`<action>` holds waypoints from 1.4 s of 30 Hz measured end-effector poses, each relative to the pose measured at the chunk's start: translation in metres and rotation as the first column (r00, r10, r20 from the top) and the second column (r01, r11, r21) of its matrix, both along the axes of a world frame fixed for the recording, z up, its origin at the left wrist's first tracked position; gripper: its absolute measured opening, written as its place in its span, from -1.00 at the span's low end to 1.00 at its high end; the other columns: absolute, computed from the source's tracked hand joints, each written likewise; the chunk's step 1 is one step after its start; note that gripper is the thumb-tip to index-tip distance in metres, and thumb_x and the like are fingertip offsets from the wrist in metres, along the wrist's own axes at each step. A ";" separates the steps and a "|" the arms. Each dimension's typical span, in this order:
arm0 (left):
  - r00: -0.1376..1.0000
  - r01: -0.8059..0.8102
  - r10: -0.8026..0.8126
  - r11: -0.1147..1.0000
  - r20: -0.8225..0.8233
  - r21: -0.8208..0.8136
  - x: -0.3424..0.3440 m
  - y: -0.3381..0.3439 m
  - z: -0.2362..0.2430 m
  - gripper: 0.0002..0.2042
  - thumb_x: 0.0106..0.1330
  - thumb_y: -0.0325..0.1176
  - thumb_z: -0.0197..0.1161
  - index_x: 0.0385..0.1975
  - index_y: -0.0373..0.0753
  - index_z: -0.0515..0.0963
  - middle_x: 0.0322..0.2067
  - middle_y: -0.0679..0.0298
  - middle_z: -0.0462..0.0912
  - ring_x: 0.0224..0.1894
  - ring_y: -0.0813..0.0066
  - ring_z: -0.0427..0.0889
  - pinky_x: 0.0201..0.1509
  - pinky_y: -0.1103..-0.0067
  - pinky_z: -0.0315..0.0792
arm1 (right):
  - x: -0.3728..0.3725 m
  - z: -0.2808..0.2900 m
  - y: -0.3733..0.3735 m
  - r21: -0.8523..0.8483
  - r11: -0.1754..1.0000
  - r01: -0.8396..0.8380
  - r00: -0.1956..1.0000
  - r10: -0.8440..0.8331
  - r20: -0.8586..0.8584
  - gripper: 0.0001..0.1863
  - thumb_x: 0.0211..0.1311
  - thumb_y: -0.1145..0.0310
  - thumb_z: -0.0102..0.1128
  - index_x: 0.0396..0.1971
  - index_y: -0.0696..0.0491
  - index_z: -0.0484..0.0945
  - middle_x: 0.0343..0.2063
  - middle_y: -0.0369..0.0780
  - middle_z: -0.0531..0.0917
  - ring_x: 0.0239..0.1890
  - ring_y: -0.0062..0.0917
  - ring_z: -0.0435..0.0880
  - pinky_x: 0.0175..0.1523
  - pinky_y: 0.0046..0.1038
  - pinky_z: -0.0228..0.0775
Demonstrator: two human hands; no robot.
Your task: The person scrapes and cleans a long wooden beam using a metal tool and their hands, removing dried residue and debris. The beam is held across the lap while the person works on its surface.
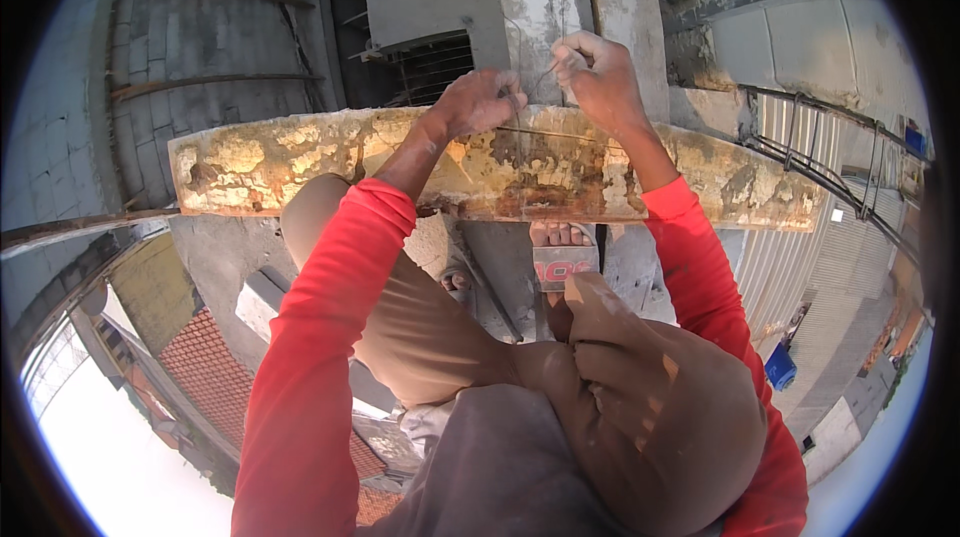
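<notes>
Right hand (602, 84) at wire (546, 73), lettered sandal (567, 263)

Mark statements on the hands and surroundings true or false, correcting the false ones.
1. A thin strand shows between the left hand and the right hand. True.
2. The right hand is spread flat, palm down. False: its fingers are curled in.
3. A stained, patchy board runs crosswise in front of the person. True.
4. The person's sleeves are green. False: the sleeves are red.
5. A blue object shows on the left of the picture. False: it is on the right.
6. The trousers are brown. True.
</notes>
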State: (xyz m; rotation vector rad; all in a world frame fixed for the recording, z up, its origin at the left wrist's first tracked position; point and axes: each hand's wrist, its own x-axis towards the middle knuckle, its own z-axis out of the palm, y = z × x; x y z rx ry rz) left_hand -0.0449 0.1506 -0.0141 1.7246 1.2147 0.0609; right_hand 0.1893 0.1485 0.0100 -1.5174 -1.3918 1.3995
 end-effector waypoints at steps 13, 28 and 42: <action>1.000 -0.001 0.002 0.996 0.017 -0.086 0.001 0.007 0.011 -0.71 0.51 -0.15 0.30 -0.22 -0.31 0.67 -0.49 0.15 0.65 -0.36 0.32 0.62 -0.13 0.27 0.51 | 0.020 -0.012 0.029 0.102 0.986 -0.134 0.982 0.118 0.147 -0.74 0.59 0.27 0.30 -0.11 0.20 0.75 -0.33 -0.28 0.76 -0.27 -0.59 0.70 -0.10 -0.47 0.59; 0.967 0.254 -0.255 0.955 0.015 -0.152 -0.005 0.025 -0.008 -0.59 0.69 0.05 0.08 -0.03 -0.27 0.46 -0.21 0.16 0.57 -0.09 0.34 0.51 0.11 0.34 0.44 | 0.040 -0.014 0.071 -0.190 0.906 -0.378 0.922 0.350 -0.168 -0.75 0.46 0.34 0.26 -0.15 0.24 0.72 -0.29 -0.05 0.83 -0.28 -0.37 0.82 -0.10 -0.28 0.72; 0.948 0.317 -0.305 0.920 0.088 -0.230 -0.009 0.033 -0.031 -0.56 0.70 0.11 0.10 -0.09 -0.23 0.52 -0.26 0.31 0.51 -0.14 0.43 0.44 0.07 0.39 0.38 | 0.027 -0.011 0.080 -0.106 0.892 -0.440 0.898 0.433 -0.078 -0.74 0.48 0.34 0.24 -0.30 0.25 0.71 -0.46 -0.18 0.75 -0.37 -0.47 0.81 -0.21 -0.36 0.69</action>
